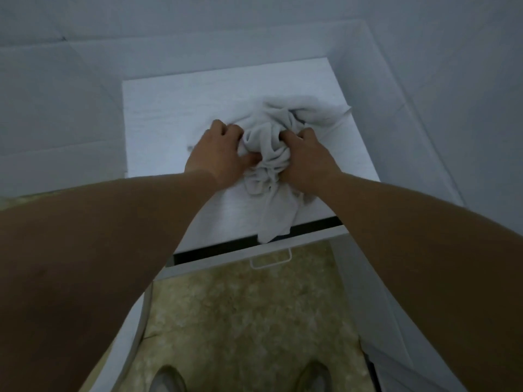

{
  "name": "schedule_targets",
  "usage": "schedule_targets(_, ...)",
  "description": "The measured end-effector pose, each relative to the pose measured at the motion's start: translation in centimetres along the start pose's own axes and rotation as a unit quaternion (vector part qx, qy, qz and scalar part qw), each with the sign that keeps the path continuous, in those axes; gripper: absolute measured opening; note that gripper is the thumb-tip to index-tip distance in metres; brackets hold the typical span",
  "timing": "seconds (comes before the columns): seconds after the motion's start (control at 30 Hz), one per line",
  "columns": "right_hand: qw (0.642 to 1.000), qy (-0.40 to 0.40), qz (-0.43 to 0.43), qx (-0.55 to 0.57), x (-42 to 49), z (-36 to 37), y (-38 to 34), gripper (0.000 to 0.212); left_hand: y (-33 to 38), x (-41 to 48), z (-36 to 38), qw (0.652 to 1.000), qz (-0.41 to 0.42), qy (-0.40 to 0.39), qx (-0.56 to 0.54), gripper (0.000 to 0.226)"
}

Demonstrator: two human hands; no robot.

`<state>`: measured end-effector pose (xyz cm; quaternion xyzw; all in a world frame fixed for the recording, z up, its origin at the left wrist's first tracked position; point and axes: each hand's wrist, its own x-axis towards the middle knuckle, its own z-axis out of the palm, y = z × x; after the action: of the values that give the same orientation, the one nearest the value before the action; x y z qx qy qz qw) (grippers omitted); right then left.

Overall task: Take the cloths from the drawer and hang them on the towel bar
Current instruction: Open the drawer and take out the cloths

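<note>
left hand — fingers curled into the left edge of the cloth bundle, gripping it; right hand — fingers clenched in the folds on the bundle's right side; the crumpled pale bundle rests on the white cabinet top, one tail hanging over the front edge above the slightly open drawer; drawer handle below; mottled floor beneath.

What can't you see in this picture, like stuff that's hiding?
Head view, the only one:
- Inside of the drawer: only a dark slit shows; the cabinet top covers the rest.
- Towel bar: nowhere in view.
- How many cloths: the bundle is too crumpled to count.
- Fingertips of the left hand and right hand: buried in cloth folds.
- Shoes: cut off by the bottom edge.
</note>
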<state>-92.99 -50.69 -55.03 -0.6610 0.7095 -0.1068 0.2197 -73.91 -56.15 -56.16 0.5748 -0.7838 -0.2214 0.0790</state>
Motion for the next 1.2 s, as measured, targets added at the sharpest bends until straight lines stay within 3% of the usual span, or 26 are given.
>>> schedule_targets(0.13, 1.000, 0.017, -0.009, 0.015, -0.5, -2.4, -0.4, 0.063, 1.9, 0.9, -2.5, 0.998, 0.035, -0.040, -0.019, 0.051)
schedule_targets(0.47, 1.000, 0.011, 0.005, 0.008, -3.6, -10.7, -4.2, 0.070, 7.3, -2.2, -10.1, 0.993, 0.092, -0.008, 0.067, 0.032)
schedule_targets(0.6, 0.999, 0.011, -0.003, -0.033, -5.9, -8.7, -3.8, 0.083, 5.9, -4.6, -9.0, 0.985, 0.128, 0.007, 0.114, 0.031)
schedule_targets(0.7, 0.993, 0.013, 0.046, -0.111, -6.8, -5.9, -3.2, 0.092, 3.9, -5.8, -6.0, 0.982, 0.096, 0.014, 0.160, 0.033)
schedule_targets(0.8, 0.983, 0.034, -0.040, -0.173, -9.2, -2.0, -2.7, 0.101, 1.9, -8.1, -2.6, 0.988, 0.020, -0.007, 0.156, 0.054)
schedule_targets(0.87, 0.976, 0.001, -0.111, -0.186, -11.3, 1.0, -2.3, 0.111, 0.7, -10.0, -0.4, 0.985, 0.026, -0.005, 0.168, 0.070)
schedule_targets(1.0, 0.968, -0.066, -0.092, -0.223, -13.2, 4.9, -1.1, 0.139, -0.9, -12.1, 2.0, 0.980, 0.066, -0.006, 0.186, 0.074)
schedule_targets(1.2, 0.960, -0.076, -0.086, -0.255, -11.8, 5.8, -0.5, 0.138, -3.8, -11.7, 3.1, 0.982, 0.067, -0.016, 0.177, 0.072)
